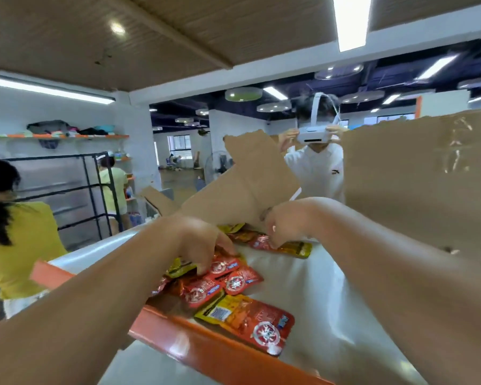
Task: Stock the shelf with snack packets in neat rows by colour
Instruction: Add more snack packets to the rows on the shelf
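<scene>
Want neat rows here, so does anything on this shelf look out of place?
Yes. The red packets under the left hand lie overlapped and askew, with a yellow packet mixed in. The nearest packet lies crooked against the orange shelf edge.

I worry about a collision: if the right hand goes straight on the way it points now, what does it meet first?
Most likely the cardboard flap just beyond the right hand, whose fingers seem to pinch a red and yellow packet. Depth is unclear; it may already touch.
</scene>
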Motion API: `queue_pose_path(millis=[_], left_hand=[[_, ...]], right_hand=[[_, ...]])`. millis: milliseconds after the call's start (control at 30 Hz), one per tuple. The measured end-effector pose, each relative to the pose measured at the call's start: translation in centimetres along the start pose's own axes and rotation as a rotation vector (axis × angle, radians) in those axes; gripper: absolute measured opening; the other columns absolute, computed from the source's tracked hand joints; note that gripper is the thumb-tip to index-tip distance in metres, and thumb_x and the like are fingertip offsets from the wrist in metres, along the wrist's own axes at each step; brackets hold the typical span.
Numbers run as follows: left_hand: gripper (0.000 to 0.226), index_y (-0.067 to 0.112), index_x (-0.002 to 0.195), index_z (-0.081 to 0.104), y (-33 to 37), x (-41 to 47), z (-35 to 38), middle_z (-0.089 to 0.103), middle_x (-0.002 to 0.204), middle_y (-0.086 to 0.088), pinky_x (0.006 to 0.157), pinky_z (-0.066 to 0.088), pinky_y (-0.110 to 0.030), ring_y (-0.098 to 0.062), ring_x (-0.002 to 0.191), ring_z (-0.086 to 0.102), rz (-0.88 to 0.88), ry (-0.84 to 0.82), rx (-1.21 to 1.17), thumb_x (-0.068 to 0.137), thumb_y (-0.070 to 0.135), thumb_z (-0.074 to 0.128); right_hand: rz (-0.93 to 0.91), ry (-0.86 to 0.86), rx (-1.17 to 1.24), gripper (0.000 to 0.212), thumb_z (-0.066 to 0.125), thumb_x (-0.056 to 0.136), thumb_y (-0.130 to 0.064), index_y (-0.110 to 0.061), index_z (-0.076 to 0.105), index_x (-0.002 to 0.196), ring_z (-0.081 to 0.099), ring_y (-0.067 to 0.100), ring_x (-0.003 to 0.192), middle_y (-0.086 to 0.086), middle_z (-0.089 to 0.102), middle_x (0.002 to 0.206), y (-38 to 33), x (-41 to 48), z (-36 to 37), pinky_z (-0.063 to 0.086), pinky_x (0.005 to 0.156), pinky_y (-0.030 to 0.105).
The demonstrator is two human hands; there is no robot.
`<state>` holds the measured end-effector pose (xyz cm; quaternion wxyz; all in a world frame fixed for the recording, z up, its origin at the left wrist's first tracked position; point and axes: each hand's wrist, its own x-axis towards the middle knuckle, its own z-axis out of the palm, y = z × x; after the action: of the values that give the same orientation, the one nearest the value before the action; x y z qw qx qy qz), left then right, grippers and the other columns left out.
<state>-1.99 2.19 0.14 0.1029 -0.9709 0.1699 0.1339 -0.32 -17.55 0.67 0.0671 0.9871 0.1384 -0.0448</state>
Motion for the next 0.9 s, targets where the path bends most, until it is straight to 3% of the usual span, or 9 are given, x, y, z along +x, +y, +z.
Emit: queue_pose_path(millis=[100, 200, 333, 433, 533, 600, 733, 833, 900], left_hand=[[0.059, 0.037, 0.139, 0.058, -0.5, 1.3, -0.5, 0.064, 0.107, 0.007, 0.061, 0.046, -0.017, -0.006, 0.078, 0.055, 0.166, 0.011, 0.016, 0.086, 0.016, 0.074], [0.029, 0.028, 0.12, 0.068, -1.0, 3.0, -1.4, 0.062, 0.083, 0.012, 0.062, 0.041, -0.023, -0.005, 0.071, 0.052, 0.289, 0.07, -0.006, 0.091, 0.029, 0.067], [0.019, 0.01, 0.092, 0.06, -0.7, 5.0, -2.9, 0.057, 0.083, -0.01, 0.053, 0.037, -0.02, -0.012, 0.065, 0.046, 0.329, 0.196, 0.05, 0.098, 0.026, 0.052], [0.017, 0.018, 0.083, 0.055, -0.6, 6.4, -3.0, 0.054, 0.076, 0.001, 0.053, 0.036, -0.025, -0.017, 0.066, 0.049, 0.426, 0.267, -0.023, 0.097, 0.027, 0.059], [0.015, 0.023, 0.089, 0.058, -0.7, 7.8, -2.2, 0.058, 0.08, 0.005, 0.059, 0.041, -0.026, -0.015, 0.07, 0.054, 0.564, 0.271, -0.147, 0.099, 0.032, 0.064], [0.006, 0.029, 0.099, 0.064, -0.5, 8.2, -1.8, 0.066, 0.092, 0.005, 0.069, 0.047, -0.028, -0.017, 0.082, 0.062, 0.618, 0.293, -0.209, 0.099, 0.035, 0.067], [0.03, 0.035, 0.129, 0.064, 0.2, 8.2, -1.1, 0.067, 0.109, 0.011, 0.087, 0.057, -0.035, -0.013, 0.095, 0.065, 0.635, 0.264, -0.226, 0.099, 0.034, 0.066], [0.043, 0.036, 0.142, 0.056, 0.6, 8.1, -0.5, 0.063, 0.124, 0.007, 0.086, 0.053, -0.032, -0.015, 0.1, 0.061, 0.602, 0.226, -0.168, 0.1, 0.038, 0.062], [0.051, 0.036, 0.146, 0.053, 0.5, 7.7, -0.3, 0.06, 0.133, 0.006, 0.09, 0.048, -0.029, -0.015, 0.107, 0.058, 0.592, 0.203, -0.145, 0.097, 0.044, 0.065]], right_hand=[[0.031, -0.052, -0.069, 0.044, 0.07, 0.089, -0.028, -0.016, 0.062, 0.13, 0.059, 0.022, 0.107, 0.004, 0.063, 0.123, -1.1, 1.5, 1.1, 0.043, 0.077, 0.028], [0.119, -0.108, -0.114, 0.048, 0.071, 0.084, -0.019, -0.016, 0.06, 0.13, 0.063, 0.025, 0.099, 0.005, 0.067, 0.117, -1.5, 2.6, 2.2, 0.051, 0.077, 0.033], [0.242, -0.133, -0.148, 0.04, 0.069, 0.081, -0.015, -0.013, 0.063, 0.12, 0.052, 0.012, 0.061, -0.002, 0.06, 0.082, -1.5, 1.9, 1.8, 0.039, 0.047, 0.025], [0.321, -0.187, -0.09, 0.037, 0.065, 0.077, -0.012, -0.026, 0.064, 0.112, 0.056, 0.013, 0.06, -0.007, 0.057, 0.078, -0.3, 0.3, 1.2, 0.053, 0.056, 0.029], [0.296, -0.122, 0.109, 0.031, 0.061, 0.076, -0.008, -0.027, 0.066, 0.099, 0.066, 0.023, 0.077, -0.007, 0.061, 0.085, 1.2, -1.8, 1.7, 0.059, 0.068, 0.04], [0.296, -0.051, 0.212, 0.03, 0.059, 0.077, -0.01, -0.021, 0.069, 0.103, 0.062, 0.017, 0.075, -0.005, 0.062, 0.084, 2.2, -3.1, 1.7, 0.053, 0.065, 0.033], [0.358, 0.05, 0.197, 0.031, 0.051, 0.084, 0.006, -0.011, 0.069, 0.103, 0.056, 0.004, 0.069, -0.006, 0.058, 0.079, 4.2, -3.9, 1.9, 0.046, 0.064, 0.023], [0.431, -0.041, 0.135, 0.031, 0.057, 0.091, -0.006, -0.019, 0.069, 0.116, 0.052, 0.004, 0.069, -0.01, 0.056, 0.085, 4.2, -3.7, 2.6, 0.043, 0.059, 0.013], [0.451, -0.054, 0.11, 0.029, 0.065, 0.091, -0.023, -0.028, 0.069, 0.119, 0.053, 0.006, 0.073, -0.013, 0.054, 0.086, 3.9, -3.5, 3.0, 0.041, 0.061, 0.016]])
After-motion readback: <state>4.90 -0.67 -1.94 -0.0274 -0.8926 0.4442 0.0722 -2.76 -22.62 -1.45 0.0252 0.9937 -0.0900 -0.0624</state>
